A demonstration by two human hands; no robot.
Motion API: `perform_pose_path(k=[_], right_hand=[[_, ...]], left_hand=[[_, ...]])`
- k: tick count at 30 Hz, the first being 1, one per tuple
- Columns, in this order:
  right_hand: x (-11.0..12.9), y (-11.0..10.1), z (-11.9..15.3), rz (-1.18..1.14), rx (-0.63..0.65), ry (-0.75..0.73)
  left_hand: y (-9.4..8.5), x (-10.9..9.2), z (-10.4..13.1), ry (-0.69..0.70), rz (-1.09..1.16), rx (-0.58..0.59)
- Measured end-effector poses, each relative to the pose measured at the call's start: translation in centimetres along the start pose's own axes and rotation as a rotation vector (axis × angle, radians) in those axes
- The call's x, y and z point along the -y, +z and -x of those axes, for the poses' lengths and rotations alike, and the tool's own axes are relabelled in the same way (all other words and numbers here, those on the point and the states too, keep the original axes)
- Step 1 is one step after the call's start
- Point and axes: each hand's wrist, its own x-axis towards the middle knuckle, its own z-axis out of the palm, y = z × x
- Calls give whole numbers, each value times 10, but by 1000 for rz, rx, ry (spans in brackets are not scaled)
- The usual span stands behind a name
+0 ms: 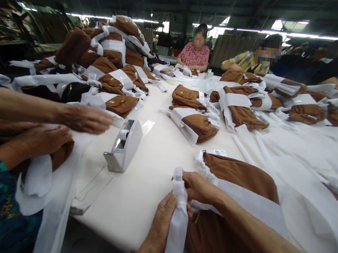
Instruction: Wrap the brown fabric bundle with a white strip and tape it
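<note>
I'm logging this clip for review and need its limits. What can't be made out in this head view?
- Left hand: its fingers are wrapped behind the white fabric strip.
- Right hand: fingertips hidden by the same strip.
- Brown bag: lower part cut off by the bottom edge and covered by the forearm.
- Tape dispenser: the roll itself is too small to make out.
- Far piles of bags: blurred, uncountable.

this is a factory hall, a packing line for bags. a long white table (151, 173) carries piles of brown bags (103, 57) wrapped in white paper, far left and right. several people (195, 51) sit around it. a tape dispenser (125, 145) stands near. long ceiling lights (291, 34) hang far behind.
</note>
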Motion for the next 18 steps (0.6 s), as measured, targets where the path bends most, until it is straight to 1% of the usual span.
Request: perform_pose_path(k=[4,7,10,13,16,18], right_hand=[[-6,13,1,-4,-178,56],[-4,16,10,-11,-277,150],[1,19,22,4,-293,189],[5,25,28,-40,-253,187],[8,33,25,-86,-295,218],[10,37,22,-87,-339,226]], left_hand=[[0,1,-1,46,-50,-71],[3,1,-2,71,-89,-69],[3,1,-2,125,-186,-94],[-3,4,-3,201,-327,-221],[-11,8,-5,206,-383,-328],[-14,9,-5,203,-380,-333]])
